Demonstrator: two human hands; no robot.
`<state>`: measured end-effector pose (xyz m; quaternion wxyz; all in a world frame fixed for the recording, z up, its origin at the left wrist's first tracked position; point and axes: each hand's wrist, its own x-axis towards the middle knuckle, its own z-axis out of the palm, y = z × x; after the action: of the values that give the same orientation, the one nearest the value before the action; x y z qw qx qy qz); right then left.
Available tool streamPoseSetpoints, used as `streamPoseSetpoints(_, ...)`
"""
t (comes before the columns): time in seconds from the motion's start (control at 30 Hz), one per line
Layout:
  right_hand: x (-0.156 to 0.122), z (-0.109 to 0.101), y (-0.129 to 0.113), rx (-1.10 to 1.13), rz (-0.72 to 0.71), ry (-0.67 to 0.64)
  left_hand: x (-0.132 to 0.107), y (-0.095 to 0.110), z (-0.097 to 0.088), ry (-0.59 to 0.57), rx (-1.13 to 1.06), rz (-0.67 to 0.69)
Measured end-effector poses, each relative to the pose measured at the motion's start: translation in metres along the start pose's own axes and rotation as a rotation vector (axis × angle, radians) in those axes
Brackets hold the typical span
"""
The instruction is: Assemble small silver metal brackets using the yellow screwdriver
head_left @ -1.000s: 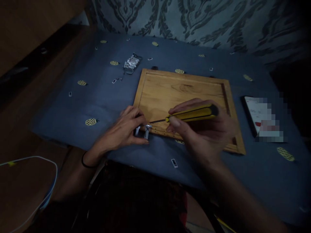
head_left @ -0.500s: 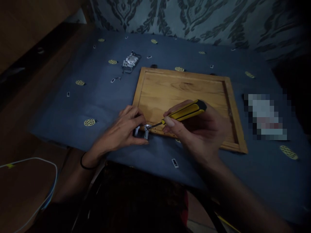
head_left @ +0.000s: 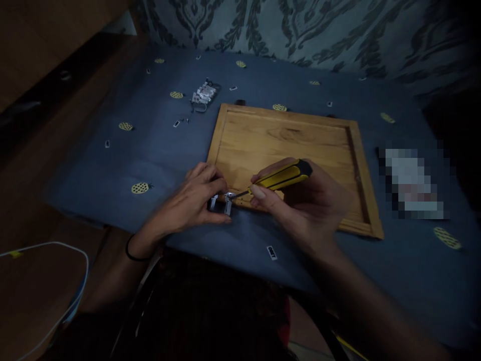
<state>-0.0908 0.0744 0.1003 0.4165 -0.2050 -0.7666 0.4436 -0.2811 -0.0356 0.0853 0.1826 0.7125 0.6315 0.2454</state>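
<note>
My right hand [head_left: 296,200] is wrapped round the yellow and black handle of a screwdriver [head_left: 283,176]. Its thin shaft slants down to the left, with the tip at a small shiny metal bracket [head_left: 228,204]. That bracket sits at the near left corner of a framed wooden panel [head_left: 289,160], which lies flat. My left hand [head_left: 199,198] closes on the bracket, thumb on the near side and fingers over the panel's corner. Exactly where the screwdriver tip meets the metal is too small to make out.
A bundle of metal parts [head_left: 205,95] lies behind the panel's left side, with tiny dark pieces [head_left: 187,121] near it. A blurred-out flat item [head_left: 413,183] is on the right. The blue pineapple-print tablecloth [head_left: 165,145] reaches a patterned wall [head_left: 270,30]. A white cable [head_left: 56,244] hangs at lower left.
The screwdriver handle has tipped slightly down and left in my right hand, its tip still at the bracket. My left hand keeps its place; the whole view has shifted a little.
</note>
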Motion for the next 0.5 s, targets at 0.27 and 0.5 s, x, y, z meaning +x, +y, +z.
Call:
streamPoseSetpoints(0.27, 0.007, -0.007, 0.0, -0.056, -0.161, -0.097, 0.0, 0.001, 0.0, 0.001, -0.003, -0.009)
streamPoseSetpoints(0.5, 0.01, -0.012, -0.005, 0.005, -0.217, -0.265, 0.0, -0.002, 0.001, 0.016, -0.027, -0.006)
